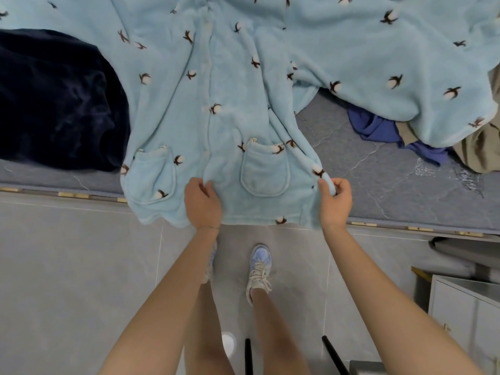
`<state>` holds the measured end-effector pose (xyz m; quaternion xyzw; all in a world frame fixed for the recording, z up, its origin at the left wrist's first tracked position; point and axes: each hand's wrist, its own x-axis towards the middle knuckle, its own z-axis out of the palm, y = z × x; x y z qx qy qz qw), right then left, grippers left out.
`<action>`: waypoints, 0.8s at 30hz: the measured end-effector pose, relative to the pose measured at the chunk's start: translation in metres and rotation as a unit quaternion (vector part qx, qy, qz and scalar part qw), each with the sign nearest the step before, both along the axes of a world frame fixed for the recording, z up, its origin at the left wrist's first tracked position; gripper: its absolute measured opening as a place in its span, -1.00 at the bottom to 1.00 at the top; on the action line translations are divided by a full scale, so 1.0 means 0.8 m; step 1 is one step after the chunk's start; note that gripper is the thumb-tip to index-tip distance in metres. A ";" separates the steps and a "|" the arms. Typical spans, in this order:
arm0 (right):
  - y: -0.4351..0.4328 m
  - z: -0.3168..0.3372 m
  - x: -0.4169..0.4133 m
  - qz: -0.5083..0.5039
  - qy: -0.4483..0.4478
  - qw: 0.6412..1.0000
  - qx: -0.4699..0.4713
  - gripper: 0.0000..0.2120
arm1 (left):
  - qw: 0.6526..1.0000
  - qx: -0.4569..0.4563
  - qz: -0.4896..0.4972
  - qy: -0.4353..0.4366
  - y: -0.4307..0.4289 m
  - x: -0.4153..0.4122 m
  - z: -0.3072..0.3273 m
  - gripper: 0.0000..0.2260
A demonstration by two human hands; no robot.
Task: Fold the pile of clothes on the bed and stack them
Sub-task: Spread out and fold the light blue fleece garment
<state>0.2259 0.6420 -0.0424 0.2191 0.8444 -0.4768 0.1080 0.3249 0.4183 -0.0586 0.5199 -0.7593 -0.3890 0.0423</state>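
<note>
Standing at the near edge of the bed (392, 185), a person holds the lower part of a light blue fleece robe (216, 104) with both hands. The robe lies spread open-side up on the bed, and its hem hangs over the near edge of the bed toward the floor (67, 266). It has a pattern of small white and brown cotton flowers and two pockets.

The left hand (203, 204) grips the fabric near the front opening, between the two pockets, with the fingers curled into the fleece. The right hand (335, 204) pinches the side edge of the robe between thumb and fingers, just beside the nearer pocket (265, 171). The other pocket (151, 177) lies flat, also close to the near edge of the bed.

On the left part of the bed a dark navy garment (54, 98) lies in a heap, touching the robe. On the right part of the bed a second piece of the same fleece (392, 50) is spread out, and it covers part of a violet-blue garment (378, 128) and a beige garment (481, 150).

Below the near edge of the bed, one laced shoe (258, 269) stands on the grey tiles. A white cabinet (465, 315) stands on the floor further right of it.
</note>
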 end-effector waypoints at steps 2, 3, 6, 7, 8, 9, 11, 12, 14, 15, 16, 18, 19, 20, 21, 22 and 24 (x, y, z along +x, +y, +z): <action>0.000 -0.001 -0.001 -0.004 0.010 1.000 0.010 -0.88 | 0.999 -0.039 0.001 -0.024 -0.007 0.008 -0.001 -0.87; -0.001 -0.002 0.000 0.002 0.008 1.000 0.012 -0.88 | 0.998 -0.053 -0.007 -0.044 -0.009 0.012 -0.002 -0.89; -0.004 -0.006 -0.001 0.029 -0.022 0.999 0.020 -0.89 | 0.992 -0.085 -0.035 -0.085 -0.006 0.011 -0.004 -0.73; -0.003 -0.009 -0.003 0.039 -0.033 0.998 0.028 -0.89 | 0.990 -0.098 -0.058 -0.085 -0.002 0.008 -0.005 -0.64; 0.000 -0.012 -0.005 0.050 -0.040 0.997 0.036 -0.88 | 0.986 -0.114 -0.090 -0.077 0.002 0.005 -0.006 -0.58; 0.003 -0.015 -0.009 0.061 -0.040 0.996 0.042 -0.85 | 0.981 -0.131 -0.130 -0.062 0.007 0.000 -0.008 -0.56; 0.005 -0.017 -0.016 0.089 -0.038 0.995 0.032 -0.71 | 0.962 -0.162 -0.218 -0.021 0.017 -0.012 -0.012 -0.60; 0.005 -0.015 -0.020 0.109 -0.041 0.993 0.018 -0.63 | 0.951 -0.168 -0.259 -0.001 0.023 -0.021 -0.013 -0.61; 0.001 -0.008 -0.026 0.145 -0.054 0.988 0.007 -0.55 | 0.929 -0.160 -0.332 0.028 0.036 -0.040 -0.012 -0.60; -0.002 -0.006 -0.030 0.152 -0.058 0.987 0.010 -0.57 | 0.917 -0.160 -0.362 0.040 0.042 -0.050 -0.012 -0.59; -0.003 -0.006 -0.035 0.152 -0.055 0.987 0.012 -0.61 | 0.906 -0.162 -0.388 0.048 0.048 -0.060 -0.012 -0.59; -0.008 -0.009 -0.047 0.140 -0.047 0.989 0.008 -0.74 | 0.893 -0.165 -0.416 0.048 0.056 -0.077 -0.011 -0.58; -0.013 -0.009 -0.055 0.135 -0.048 0.990 -0.006 -0.77 | 0.891 -0.166 -0.421 0.043 0.058 -0.086 -0.011 -0.57; -0.018 -0.008 -0.063 0.137 -0.047 0.989 -0.022 -0.75 | 0.891 -0.164 -0.423 0.036 0.059 -0.095 -0.010 -0.56; -0.025 -0.008 -0.072 0.150 -0.043 0.987 -0.033 -0.70 | 0.891 -0.164 -0.422 0.029 0.059 -0.104 -0.009 -0.55; -0.032 -0.008 -0.084 0.170 -0.037 0.984 -0.034 -0.64 | 0.892 -0.162 -0.421 0.023 0.057 -0.115 -0.007 -0.54; -0.047 -0.011 -0.101 0.209 -0.040 0.977 -0.022 -0.56 | 0.898 -0.147 -0.414 0.017 0.049 -0.132 -0.005 -0.52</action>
